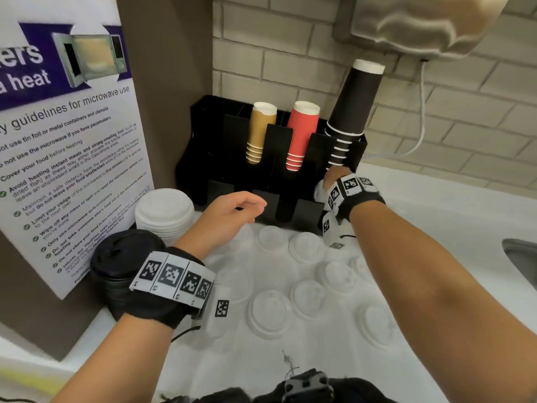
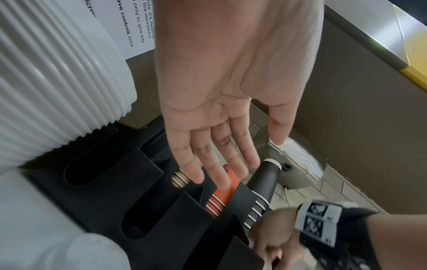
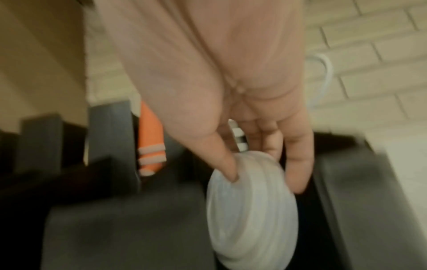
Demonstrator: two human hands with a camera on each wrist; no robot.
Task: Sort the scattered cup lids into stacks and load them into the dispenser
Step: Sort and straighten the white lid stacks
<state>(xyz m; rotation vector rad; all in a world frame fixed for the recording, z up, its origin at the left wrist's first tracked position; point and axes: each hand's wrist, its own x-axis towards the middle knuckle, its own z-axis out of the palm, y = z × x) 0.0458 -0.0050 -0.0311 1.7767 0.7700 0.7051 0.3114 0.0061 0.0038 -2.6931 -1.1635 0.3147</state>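
Observation:
My right hand [image 1: 331,184] pinches a small stack of white lids [image 3: 251,206], thumb on its face and fingers behind, at the right slot of the black dispenser [image 1: 220,158]. In the head view only an edge of those held lids [image 1: 319,193] shows past the hand. My left hand [image 1: 232,210] hovers in front of the dispenser's lower slots, fingers straight and holding nothing [image 2: 219,149]. Several white lids [image 1: 270,312] lie scattered on the white counter [image 1: 232,373]. A tall stack of white lids [image 1: 165,210] and a stack of black lids [image 1: 122,257] stand at the left.
The dispenser holds stacks of tan cups [image 1: 260,132], red cups [image 1: 300,135] and black cups [image 1: 354,106]. A microwave notice board [image 1: 66,141] stands at the left. A sink edge [image 1: 520,257] lies at the right, a wall unit [image 1: 421,21] and its cable [image 1: 421,117] above.

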